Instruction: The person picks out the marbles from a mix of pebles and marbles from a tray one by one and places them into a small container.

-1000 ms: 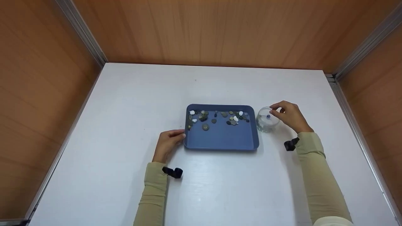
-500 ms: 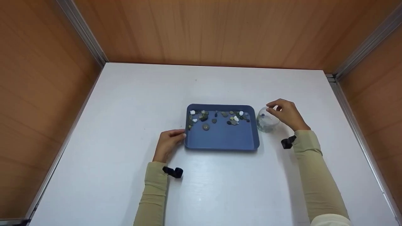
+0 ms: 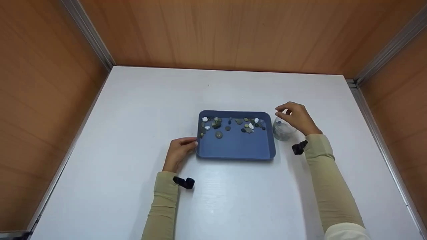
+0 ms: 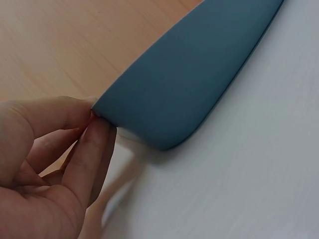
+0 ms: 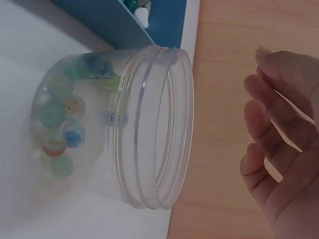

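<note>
At centre frame, the left hand (image 3: 177,152) pinches the lower left corner of the blue tray (image 3: 235,146) on the white table (image 3: 140,110). Right of it, the right hand (image 3: 297,117) hovers loosely curled, holding nothing, above the open glass jar (image 3: 282,132) of marbles (image 5: 62,124).

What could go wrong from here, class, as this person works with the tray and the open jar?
1. The right hand hovers above the open jar, which stands close beside the tray; a careless move could knock it over and spill its marbles.
2. The left hand only pinches the tray's corner; a tug could slide the tray and scatter the pebbles.
</note>
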A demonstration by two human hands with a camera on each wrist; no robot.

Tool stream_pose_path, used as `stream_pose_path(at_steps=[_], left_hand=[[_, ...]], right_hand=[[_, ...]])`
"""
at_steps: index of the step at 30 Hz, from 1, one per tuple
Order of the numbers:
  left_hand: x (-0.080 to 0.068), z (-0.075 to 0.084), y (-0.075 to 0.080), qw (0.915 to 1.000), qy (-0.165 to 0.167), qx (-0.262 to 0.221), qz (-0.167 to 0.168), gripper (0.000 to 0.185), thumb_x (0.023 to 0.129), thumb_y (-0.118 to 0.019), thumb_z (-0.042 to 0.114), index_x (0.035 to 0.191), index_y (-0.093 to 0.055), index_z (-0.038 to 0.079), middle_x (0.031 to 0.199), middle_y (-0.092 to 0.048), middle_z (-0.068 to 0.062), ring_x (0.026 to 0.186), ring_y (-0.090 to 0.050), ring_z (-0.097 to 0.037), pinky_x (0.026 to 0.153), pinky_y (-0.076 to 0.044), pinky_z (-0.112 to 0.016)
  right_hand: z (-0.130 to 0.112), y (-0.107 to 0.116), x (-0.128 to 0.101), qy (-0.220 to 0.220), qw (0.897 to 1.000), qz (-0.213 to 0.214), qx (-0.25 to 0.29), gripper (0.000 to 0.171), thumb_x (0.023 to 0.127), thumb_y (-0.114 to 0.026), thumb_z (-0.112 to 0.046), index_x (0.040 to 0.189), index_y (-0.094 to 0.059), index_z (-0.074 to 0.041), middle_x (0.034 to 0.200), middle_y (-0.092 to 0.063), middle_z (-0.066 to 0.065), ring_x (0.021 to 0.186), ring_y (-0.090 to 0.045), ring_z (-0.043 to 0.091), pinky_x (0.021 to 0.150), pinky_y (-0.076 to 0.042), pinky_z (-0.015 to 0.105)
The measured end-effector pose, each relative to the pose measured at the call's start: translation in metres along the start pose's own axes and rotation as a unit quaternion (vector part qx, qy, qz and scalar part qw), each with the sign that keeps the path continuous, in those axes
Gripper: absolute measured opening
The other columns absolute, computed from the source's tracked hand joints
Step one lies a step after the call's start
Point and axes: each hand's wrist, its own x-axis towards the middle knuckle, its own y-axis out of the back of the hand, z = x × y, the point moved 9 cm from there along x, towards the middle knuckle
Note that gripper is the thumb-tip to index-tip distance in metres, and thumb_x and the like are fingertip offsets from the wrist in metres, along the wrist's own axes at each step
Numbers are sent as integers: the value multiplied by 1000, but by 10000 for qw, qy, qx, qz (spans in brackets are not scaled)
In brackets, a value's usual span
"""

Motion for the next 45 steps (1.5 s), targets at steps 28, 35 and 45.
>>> stream_pose_path(at_steps=[28, 35, 45], left_hand=[[0, 1, 1, 9999, -49, -10, 90, 27, 83, -74, 12, 110, -72, 6, 112, -69, -12, 95, -63, -15, 81, -53, -26], [0, 0, 0, 9999, -68, -17, 74, 27, 83, -74, 12, 109, -73, 7, 112, -69, -11, 98, -63, -16, 84, -53, -28], [1, 0, -1, 9999, -73, -80, 52, 27, 82, -75, 11, 109, -73, 7, 112, -69, -11, 96, -64, -15, 82, -53, -27]], right_hand=[[-37, -41, 29, 13, 9984, -472, 327, 22, 92, -65, -17, 110, -71, -6, 107, -68, 12, 86, -58, 24, 73, -47, 33], [-49, -55, 36, 22, 9966, -677, 468, 23, 92, -65, -17, 112, -70, -6, 106, -67, 12, 86, -57, 24, 71, -47, 31], [-61, -76, 45, 56, 9949, -917, 415, 25, 93, -64, -18, 113, -70, -5, 104, -67, 11, 84, -59, 23, 71, -48, 32]])
